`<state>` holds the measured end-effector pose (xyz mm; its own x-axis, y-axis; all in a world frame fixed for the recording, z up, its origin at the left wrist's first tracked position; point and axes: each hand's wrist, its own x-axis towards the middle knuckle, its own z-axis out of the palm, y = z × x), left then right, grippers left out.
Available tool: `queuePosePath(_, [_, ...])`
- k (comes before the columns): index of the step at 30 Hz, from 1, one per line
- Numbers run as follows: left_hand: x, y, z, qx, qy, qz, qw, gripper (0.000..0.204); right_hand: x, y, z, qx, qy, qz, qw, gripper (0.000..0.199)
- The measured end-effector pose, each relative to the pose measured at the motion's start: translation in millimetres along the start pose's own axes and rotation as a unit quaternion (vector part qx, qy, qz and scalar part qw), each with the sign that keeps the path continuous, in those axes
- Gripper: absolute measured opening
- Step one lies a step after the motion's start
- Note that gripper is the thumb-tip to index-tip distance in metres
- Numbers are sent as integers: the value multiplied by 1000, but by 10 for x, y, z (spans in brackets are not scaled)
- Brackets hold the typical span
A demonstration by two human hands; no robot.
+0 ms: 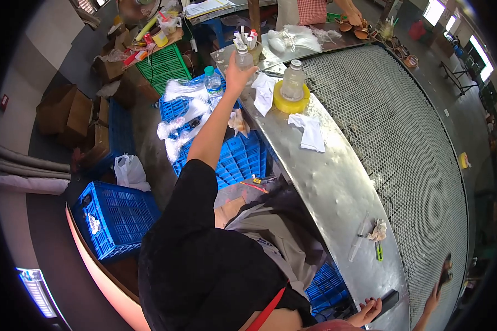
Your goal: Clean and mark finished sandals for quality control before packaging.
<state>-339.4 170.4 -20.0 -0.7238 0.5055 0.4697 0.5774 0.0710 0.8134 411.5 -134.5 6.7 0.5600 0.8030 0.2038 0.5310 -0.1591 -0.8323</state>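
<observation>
My left arm, in a black sleeve, stretches to the far end of the metal work surface (337, 185). There my left hand (238, 77) closes around a small clear plastic bottle (243, 59). Right of it, a similar bottle (294, 84) stands in a yellow ring (284, 105), with white cloths (265, 94) nearby. At the lower right, a hand with bent fingers (365, 312) is beside a dark block (389, 301). Another hand (433, 300) holds a dark, blurred object (446, 273) over the mesh. I cannot tell whether either is my right hand.
The wide mesh panel (403, 138) adjoins the metal surface, where a syringe (359, 237) and green-handled tool (379, 251) lie. Blue crates (240, 160) stand to the left with a water bottle (212, 85). A co-worker's hand (354, 16) touches brown pieces at the far end.
</observation>
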Motion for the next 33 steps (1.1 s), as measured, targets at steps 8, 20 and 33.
queuePosePath(8, [253,-700,-3,95,-29,22,995,93,71,-5,182,55,-25,74,995,38])
queuePosePath(20, [-1502,482,-430,-83,-7,130,988,34,100,-80,639,-394,-66,-53,915,51])
queuePosePath(33, [-3319,1861,494,-51,-458,343,819,42,982,135,373,-203,-61,-50,976,28])
